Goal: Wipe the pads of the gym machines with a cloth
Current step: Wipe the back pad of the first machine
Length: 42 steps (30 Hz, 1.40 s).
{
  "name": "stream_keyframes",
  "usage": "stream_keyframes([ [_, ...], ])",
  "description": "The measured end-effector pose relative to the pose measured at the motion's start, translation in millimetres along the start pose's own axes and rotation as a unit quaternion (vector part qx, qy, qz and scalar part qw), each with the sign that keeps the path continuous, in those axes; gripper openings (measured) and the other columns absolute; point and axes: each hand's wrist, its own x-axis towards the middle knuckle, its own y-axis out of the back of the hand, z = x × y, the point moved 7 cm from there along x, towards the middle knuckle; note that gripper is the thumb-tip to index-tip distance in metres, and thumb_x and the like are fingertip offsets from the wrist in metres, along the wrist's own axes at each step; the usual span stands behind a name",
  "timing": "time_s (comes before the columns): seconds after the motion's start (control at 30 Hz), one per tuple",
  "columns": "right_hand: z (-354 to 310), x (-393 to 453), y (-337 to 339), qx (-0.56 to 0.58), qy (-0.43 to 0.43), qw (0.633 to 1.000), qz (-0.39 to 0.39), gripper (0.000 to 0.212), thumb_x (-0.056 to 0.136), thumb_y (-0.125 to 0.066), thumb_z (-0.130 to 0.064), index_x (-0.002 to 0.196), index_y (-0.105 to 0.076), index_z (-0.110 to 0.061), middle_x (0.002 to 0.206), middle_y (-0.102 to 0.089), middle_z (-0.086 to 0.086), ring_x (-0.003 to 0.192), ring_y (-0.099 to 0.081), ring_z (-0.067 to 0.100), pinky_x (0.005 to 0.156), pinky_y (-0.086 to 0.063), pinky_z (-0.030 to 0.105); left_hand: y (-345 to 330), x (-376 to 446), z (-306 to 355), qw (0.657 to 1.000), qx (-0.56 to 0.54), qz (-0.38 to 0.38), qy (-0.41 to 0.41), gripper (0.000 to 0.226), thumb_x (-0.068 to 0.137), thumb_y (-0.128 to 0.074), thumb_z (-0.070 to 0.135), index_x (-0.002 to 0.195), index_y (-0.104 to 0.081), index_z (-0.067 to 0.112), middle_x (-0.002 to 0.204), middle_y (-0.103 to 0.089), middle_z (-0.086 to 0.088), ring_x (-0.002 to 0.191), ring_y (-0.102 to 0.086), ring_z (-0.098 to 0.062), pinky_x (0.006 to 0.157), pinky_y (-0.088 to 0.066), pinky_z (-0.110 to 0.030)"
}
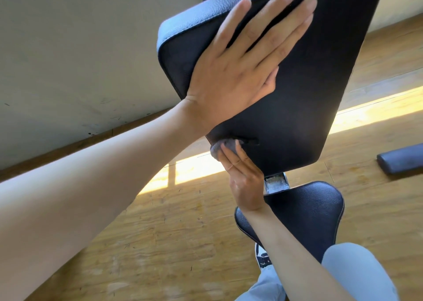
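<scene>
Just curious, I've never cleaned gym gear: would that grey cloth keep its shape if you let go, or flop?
Probably flop. The grey cloth is bunched into a soft wad under the right hand, pressed against the back pad edge. It likely weighs little, since fingertips alone hold it.

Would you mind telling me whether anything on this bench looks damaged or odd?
The metal bracket between the back pad and the seat pad looks scuffed and whitish, as if worn or dusty. Both pads themselves look intact.
</scene>
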Motion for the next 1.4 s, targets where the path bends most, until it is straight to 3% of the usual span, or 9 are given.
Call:
stream_keyframes([
  [0.13, -6.6, -0.2, 7.1, 0.01, -0.045, 0.999, 0.013, 0.05, 0.092, -0.052, 0.022, 0.127, -0.072, -0.009, 0.134, -0.066, -0.001, 0.134, -0.058, 0.027, 0.098, -0.057, 0.04, -2.4, -3.2, 5.8, 0.999, -0.022, -0.013, -0.046, 0.055, 0.095, -0.049, 0.015, 0.15, -0.053, 0.017, 0.155, -0.051, 0.008, 0.142, -0.05, -0.015, 0.116, -0.039, -0.042],
  [0.3, -29.8, 26.1, 13.8, 0.039, -0.05, 0.996, 0.056, 0.044, 0.089, -0.065, 0.02, 0.124, -0.073, -0.006, 0.136, -0.065, 0.002, 0.135, -0.058, 0.028, 0.107, -0.052, 0.037, -21.2, -19.5, 30.8, 0.964, 0.029, -0.105, -0.243, 0.059, 0.103, -0.031, 0.018, 0.161, -0.029, 0.011, 0.168, -0.03, 0.003, 0.153, -0.032, -0.016, 0.123, -0.029, -0.039],
  [0.5, -8.5, 18.6, 3.5, 0.018, 0.017, 0.999, 0.042, 0.036, 0.104, -0.048, 0.008, 0.131, -0.065, -0.01, 0.135, -0.065, 0.001, 0.133, -0.058, 0.029, 0.101, -0.057, 0.04, -23.8, -21.5, 34.8, 0.962, 0.036, -0.108, -0.249, 0.058, 0.103, -0.033, 0.021, 0.161, -0.03, 0.013, 0.167, -0.032, 0.004, 0.152, -0.035, -0.015, 0.122, -0.032, -0.038],
  [0.63, 15.4, -29.8, -10.3, 0.014, -0.006, 1.0, -0.009, 0.036, 0.105, -0.047, 0.005, 0.133, -0.063, -0.011, 0.138, -0.061, -0.002, 0.134, -0.057, 0.027, 0.102, -0.056, 0.038, -21.5, -19.1, 32.7, 0.963, 0.025, -0.117, -0.243, 0.06, 0.103, -0.035, 0.025, 0.161, -0.029, 0.014, 0.167, -0.031, 0.003, 0.152, -0.034, -0.015, 0.122, -0.031, -0.039],
  [0.8, 51.9, -103.4, -26.5, -0.012, -0.093, 0.988, -0.123, 0.06, 0.079, -0.068, 0.024, 0.128, -0.07, -0.01, 0.135, -0.065, -0.003, 0.137, -0.054, 0.022, 0.105, -0.054, 0.035, -23.0, -19.2, 33.8, 0.963, 0.032, -0.11, -0.244, 0.059, 0.103, -0.037, 0.025, 0.161, -0.03, 0.014, 0.167, -0.033, 0.004, 0.151, -0.035, -0.015, 0.122, -0.032, -0.039],
  [0.9, 46.6, -112.9, -23.6, -0.014, -0.143, 0.982, -0.125, 0.06, 0.075, -0.068, 0.028, 0.123, -0.073, -0.006, 0.133, -0.067, 0.002, 0.136, -0.053, 0.022, 0.095, -0.06, 0.041, -22.3, -19.4, 34.0, 0.964, 0.025, -0.11, -0.242, 0.059, 0.103, -0.037, 0.024, 0.161, -0.03, 0.015, 0.166, -0.033, 0.004, 0.151, -0.035, -0.015, 0.122, -0.032, -0.039],
  [1.1, 3.3, -47.4, -0.8, 0.044, -0.092, 0.995, -0.02, 0.053, 0.088, -0.061, 0.024, 0.131, -0.066, -0.006, 0.138, -0.063, 0.003, 0.136, -0.056, 0.028, 0.104, -0.055, 0.039, -20.3, -19.0, 34.2, 0.965, 0.025, -0.107, -0.238, 0.058, 0.102, -0.033, 0.018, 0.16, -0.032, 0.015, 0.165, -0.035, 0.005, 0.15, -0.038, -0.015, 0.121, -0.035, -0.039],
  [1.23, 20.5, -44.1, -13.6, 0.023, -0.027, 0.998, -0.043, 0.037, 0.104, -0.048, 0.009, 0.133, -0.063, -0.009, 0.138, -0.063, 0.001, 0.138, -0.054, 0.028, 0.105, -0.054, 0.037, -18.9, -18.3, 34.2, 0.964, 0.022, -0.118, -0.236, 0.059, 0.103, -0.035, 0.022, 0.161, -0.03, 0.014, 0.166, -0.033, 0.005, 0.151, -0.036, -0.015, 0.121, -0.034, -0.039],
  [1.4, 40.7, -62.7, -24.1, -0.003, 0.024, 0.996, -0.087, 0.049, 0.099, -0.041, 0.014, 0.137, -0.061, -0.01, 0.14, -0.063, 0.001, 0.139, -0.051, 0.025, 0.108, -0.051, 0.034, -19.5, -17.6, 34.4, 0.965, 0.024, -0.11, -0.238, 0.058, 0.102, -0.036, 0.019, 0.16, -0.033, 0.015, 0.165, -0.036, 0.006, 0.149, -0.039, -0.014, 0.12, -0.036, -0.039],
])
